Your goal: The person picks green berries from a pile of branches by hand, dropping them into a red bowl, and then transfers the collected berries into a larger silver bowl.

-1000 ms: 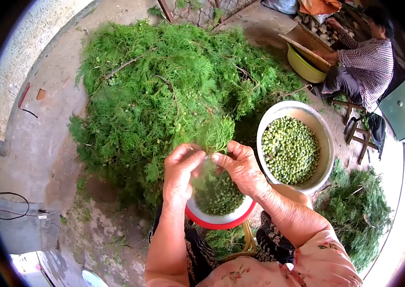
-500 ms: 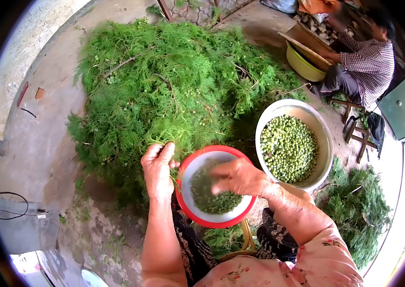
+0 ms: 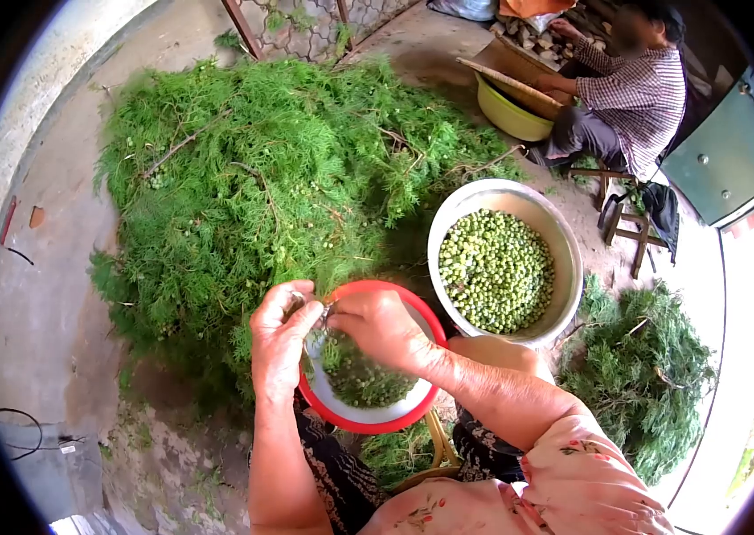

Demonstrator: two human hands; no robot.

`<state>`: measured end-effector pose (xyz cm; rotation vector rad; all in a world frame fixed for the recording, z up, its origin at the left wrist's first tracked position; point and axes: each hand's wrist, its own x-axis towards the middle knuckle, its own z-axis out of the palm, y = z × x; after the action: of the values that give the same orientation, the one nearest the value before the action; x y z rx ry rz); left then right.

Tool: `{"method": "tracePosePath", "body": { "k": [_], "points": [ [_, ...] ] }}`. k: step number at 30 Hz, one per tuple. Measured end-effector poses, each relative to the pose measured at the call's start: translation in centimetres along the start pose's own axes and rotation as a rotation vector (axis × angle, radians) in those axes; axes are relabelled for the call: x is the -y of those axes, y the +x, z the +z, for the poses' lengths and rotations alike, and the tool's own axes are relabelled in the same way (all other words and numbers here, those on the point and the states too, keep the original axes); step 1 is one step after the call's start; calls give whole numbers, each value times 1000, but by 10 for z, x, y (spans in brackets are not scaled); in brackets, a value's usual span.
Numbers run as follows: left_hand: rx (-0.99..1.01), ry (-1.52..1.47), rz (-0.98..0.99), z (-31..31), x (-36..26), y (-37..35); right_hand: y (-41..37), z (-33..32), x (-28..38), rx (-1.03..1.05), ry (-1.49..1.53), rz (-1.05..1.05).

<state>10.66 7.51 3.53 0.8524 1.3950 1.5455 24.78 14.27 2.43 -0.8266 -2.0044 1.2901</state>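
Observation:
My left hand [image 3: 281,339] is closed on a green conifer sprig [image 3: 334,354] at the left side of a red-rimmed basin [image 3: 377,425]. Fingertips of my right hand [image 3: 384,332] are pinched together close against my left thumb, at the sprig; what exactly lies between them is hidden. Part of the sprig dangles inside the basin below the fingers. Small green berry-like cones [image 3: 375,385] cover the basin's bottom, slightly blurred. The basin sits at my lap, between my knees.
A big heap of conifer branches [image 3: 208,196] spreads ahead. To the right stands a metal basin [image 3: 570,259] with many green cones [image 3: 497,272]. Another branch pile [image 3: 644,374] lies far right. Someone in a checked shirt [image 3: 631,102] sits by a yellow-green tub [image 3: 506,114].
My right hand has moved from over the basin's middle left to my left hand, and its fingers have come together. The whole view has shifted a little.

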Motion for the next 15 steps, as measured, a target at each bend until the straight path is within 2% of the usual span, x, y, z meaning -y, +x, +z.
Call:
{"method": "tracePosePath", "body": {
  "k": [2,6,7,11,13,14,15],
  "points": [
    [-54,-72,-60,-3,-1,2,0,-6,-7,-51,-46,-26],
    [13,89,-141,-15,9,-2,-12,-31,-4,-43,-121,91],
    [0,183,-75,-19,16,-4,-17,-37,-2,-47,-124,91],
    [-23,207,-31,-35,29,-17,-31,-76,19,-49,-114,117],
    [-48,181,-18,-35,17,-28,-52,-114,46,-121,-253,210],
    [-60,167,-12,-34,11,-35,-70,-136,38,-194,-334,172],
    [-56,173,23,-33,6,-43,-91,-160,35,-240,-400,267]
  ]
}}
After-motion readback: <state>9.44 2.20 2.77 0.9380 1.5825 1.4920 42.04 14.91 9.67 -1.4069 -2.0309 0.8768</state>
